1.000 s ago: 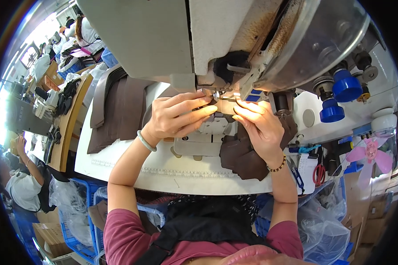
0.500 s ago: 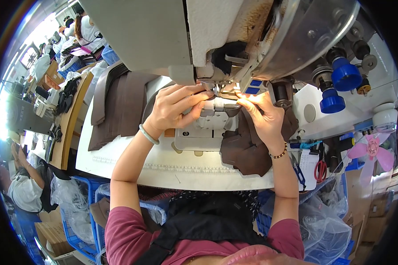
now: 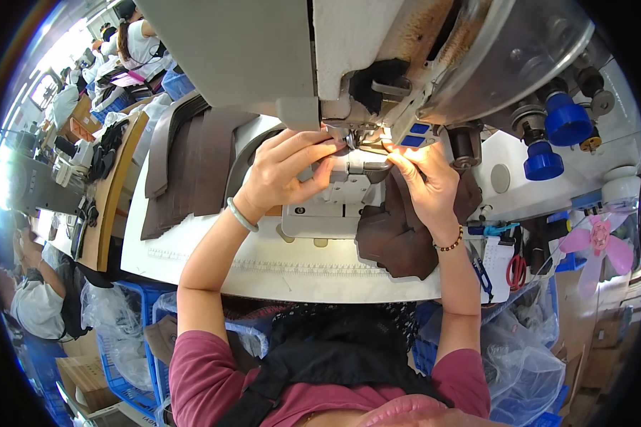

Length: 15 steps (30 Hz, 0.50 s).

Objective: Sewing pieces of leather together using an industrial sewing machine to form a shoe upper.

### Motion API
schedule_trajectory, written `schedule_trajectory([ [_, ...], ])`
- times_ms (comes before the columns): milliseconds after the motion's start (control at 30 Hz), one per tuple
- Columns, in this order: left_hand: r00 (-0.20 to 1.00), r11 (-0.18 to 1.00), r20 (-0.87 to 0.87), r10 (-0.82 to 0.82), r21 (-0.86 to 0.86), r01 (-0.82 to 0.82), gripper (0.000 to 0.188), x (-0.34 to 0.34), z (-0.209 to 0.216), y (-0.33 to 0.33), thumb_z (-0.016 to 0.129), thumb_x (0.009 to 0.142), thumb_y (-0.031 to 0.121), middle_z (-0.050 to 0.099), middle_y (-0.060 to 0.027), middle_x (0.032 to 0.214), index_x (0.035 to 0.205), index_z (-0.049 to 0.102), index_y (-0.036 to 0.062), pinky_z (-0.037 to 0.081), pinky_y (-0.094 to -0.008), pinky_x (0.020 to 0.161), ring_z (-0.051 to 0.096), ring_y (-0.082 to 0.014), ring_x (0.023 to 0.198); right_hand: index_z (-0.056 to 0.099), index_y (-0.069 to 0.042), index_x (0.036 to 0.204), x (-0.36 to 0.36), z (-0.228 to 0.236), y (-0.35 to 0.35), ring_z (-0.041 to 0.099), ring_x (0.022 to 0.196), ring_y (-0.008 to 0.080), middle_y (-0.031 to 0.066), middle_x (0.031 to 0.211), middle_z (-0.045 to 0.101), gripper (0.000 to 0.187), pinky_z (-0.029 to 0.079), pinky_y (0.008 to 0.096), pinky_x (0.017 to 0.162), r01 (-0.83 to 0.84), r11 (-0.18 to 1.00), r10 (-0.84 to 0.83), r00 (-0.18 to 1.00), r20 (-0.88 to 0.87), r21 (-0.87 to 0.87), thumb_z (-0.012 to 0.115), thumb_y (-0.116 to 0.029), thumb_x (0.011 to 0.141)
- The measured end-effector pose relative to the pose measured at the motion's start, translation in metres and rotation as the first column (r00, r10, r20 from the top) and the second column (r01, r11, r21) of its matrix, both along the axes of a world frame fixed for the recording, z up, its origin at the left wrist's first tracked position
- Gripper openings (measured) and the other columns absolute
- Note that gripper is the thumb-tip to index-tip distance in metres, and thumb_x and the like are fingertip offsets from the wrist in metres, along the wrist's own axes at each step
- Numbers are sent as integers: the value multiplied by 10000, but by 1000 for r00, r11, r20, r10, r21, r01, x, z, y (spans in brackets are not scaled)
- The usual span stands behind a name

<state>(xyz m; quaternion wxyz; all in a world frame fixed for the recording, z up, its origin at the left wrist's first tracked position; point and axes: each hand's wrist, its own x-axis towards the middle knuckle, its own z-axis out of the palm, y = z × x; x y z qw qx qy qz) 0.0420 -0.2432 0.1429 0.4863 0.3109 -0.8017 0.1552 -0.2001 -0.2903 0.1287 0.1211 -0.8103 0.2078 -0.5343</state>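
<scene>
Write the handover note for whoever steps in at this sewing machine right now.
Left hand: fingers curled on the dark brown piece at the needle area, pressing it down.
Right hand: fingertips pinching the same piece just right of the presser foot.
Brown piece: its bulk hangs over the machine bed's front right.
Stack of brown pieces: lying left on the table.
Done: piece placed under the foot. Whether a seam is sewn cannot be seen.
Left: apparently the stitching, and the stack.
</scene>
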Motion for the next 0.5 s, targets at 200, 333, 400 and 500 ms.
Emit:
schedule_trajectory([
  [200,1000,1000,-25,-2,6,2,286,-2,-2,0,714,652,-15,683,-108,948,937,694,12,551,-329,721,657,-255,815,701,-9,933,2,0,2,569,863,244,83,868,647,136,479,325,776,16,1000,-16,1000,6,15,722,-26,799],
  [333,1000,1000,-19,6,-2,-6,297,-3,-1,0,716,650,-17,684,-105,948,944,698,18,548,-326,717,654,-249,800,701,-7,901,2,-2,1,555,843,240,77,805,614,110,476,330,785,16,1000,-16,999,33,11,728,-34,798],
  [400,1000,1000,-1,6,-17,-6,299,-3,-2,0,716,649,-17,685,-104,945,945,699,20,547,-324,711,654,-247,792,700,-6,876,1,-5,-1,539,814,236,71,738,561,90,472,335,793,15,1000,-15,1000,19,14,731,-38,798],
  [500,999,1000,-21,25,3,-25,299,-3,-4,-2,715,649,-18,687,-104,947,945,700,23,548,-322,704,655,-244,775,695,-5,858,4,-4,0,524,788,236,70,706,521,82,468,336,793,8,999,-11,998,63,54,734,-42,797],
])
